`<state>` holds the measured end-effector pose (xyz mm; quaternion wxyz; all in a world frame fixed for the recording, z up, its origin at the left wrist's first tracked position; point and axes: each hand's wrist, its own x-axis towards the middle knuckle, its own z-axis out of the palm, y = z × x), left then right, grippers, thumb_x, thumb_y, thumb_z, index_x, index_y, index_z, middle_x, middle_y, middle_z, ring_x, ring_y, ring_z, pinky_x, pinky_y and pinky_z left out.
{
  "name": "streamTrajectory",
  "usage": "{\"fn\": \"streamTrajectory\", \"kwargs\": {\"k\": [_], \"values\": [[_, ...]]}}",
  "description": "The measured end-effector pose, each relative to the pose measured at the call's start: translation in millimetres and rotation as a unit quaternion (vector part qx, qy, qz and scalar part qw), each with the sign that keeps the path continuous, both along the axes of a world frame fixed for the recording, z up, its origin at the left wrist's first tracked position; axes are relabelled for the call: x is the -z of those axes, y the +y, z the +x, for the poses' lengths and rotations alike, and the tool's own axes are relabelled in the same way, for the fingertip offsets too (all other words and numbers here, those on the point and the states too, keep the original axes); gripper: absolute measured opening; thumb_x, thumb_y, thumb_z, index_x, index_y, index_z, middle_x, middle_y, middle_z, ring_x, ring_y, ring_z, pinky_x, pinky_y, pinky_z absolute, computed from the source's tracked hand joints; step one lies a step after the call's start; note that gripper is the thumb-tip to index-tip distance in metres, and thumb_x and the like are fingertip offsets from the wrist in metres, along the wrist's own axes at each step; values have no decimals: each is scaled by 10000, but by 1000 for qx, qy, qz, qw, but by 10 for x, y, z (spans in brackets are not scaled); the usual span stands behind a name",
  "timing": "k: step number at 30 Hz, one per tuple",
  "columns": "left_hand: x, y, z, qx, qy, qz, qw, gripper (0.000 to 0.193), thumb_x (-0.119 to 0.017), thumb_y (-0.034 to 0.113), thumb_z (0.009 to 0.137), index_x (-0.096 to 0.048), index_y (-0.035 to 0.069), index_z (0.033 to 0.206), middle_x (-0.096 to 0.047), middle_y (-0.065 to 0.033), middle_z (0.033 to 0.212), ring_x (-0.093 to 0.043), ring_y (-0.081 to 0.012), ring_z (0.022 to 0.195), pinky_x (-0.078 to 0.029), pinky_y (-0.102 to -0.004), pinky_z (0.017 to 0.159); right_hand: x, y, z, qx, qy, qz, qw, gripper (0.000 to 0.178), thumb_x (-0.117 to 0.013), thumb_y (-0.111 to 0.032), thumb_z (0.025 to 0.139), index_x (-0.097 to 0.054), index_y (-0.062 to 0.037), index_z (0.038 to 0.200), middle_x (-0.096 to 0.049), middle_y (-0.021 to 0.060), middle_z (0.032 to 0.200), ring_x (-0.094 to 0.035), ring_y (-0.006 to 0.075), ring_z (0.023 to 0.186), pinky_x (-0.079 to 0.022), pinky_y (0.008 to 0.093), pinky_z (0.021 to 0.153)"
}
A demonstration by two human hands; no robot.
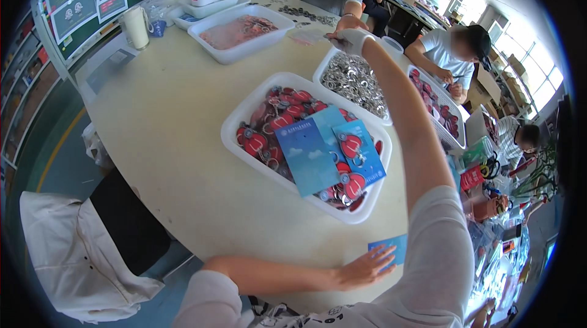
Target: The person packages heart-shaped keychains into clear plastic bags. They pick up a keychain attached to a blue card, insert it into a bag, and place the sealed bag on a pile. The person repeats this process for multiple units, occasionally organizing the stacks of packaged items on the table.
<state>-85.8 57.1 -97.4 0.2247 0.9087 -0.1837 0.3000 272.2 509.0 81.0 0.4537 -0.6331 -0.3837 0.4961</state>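
1. Head view: the right hand (353, 39), in a white glove, reaches far across the pale round table (165, 120) and pinches something too small to tell, just beyond the white tray of silver metal rings (354, 80).
2. The left hand (365, 267) lies open and flat on a small blue card (391, 248), nearer the person than the ring tray.
3. Between card and ring tray sits a white tray of red round keyrings (269, 126) (blue cards lie on top).

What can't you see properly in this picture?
- Right hand: far off, gloved; what it pinches is too small to tell.
- Blue card: partly hidden under the left hand.
- Red round tags: many hidden under blue cards in the white tray.
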Motion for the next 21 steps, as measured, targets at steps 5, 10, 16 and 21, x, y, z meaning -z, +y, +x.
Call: {"fn": "streamTrajectory", "kwargs": {"k": [5, 10, 16, 21], "values": [[156, -2, 29, -27, -35, -71, 997, 374, -546, 160, 786, -605, 0, 1119, -559, -181, 1204, -423, -356, 1271, -295, -517, 1084, 105, 740, -53, -244, -829, 83, 496, 202, -558, -206, 867, -639, -57, 978, -638, 92, 1000, -623, 186, 911, -500, 301, 746], [59, -15, 35, -33, -48, -36, 998, 352, -563, 147, 768, -604, -1, 1084, -573, -205, 1152, -455, -383, 1229, -339, -538, 1048, -24, -130, 220, -273, -889, 159, 333, 213, -516, -193, 895, -629, -31, 973, -655, 84, 883, -625, 242, 819, -493, 341, 735], [-72, 231, 11, -66, 100, -33, 992, 621, -692, 346, 777, -527, -16, 1253, -456, -243, 1302, -338, -421, 1304, -241, -559, 1094, -568, -2324, -869, -198, -633, 232, 711, 265, -571, -207, 862, -605, -69, 1086, -646, 89, 992, -613, 261, 910, -488, 360, 799], [-316, 111, -31, -60, 144, -46, 987, 1030, -731, 482, 727, -214, -77, 1421, -305, -305, 1395, -264, -452, 1339, -186, -603, 1082, -573, -4558, -1324, -171, -516, 122, 831, 365, -618, -218, 835, -585, -100, 1179, -639, 93, 1084, -604, 278, 985, -483, 376, 852]]}}
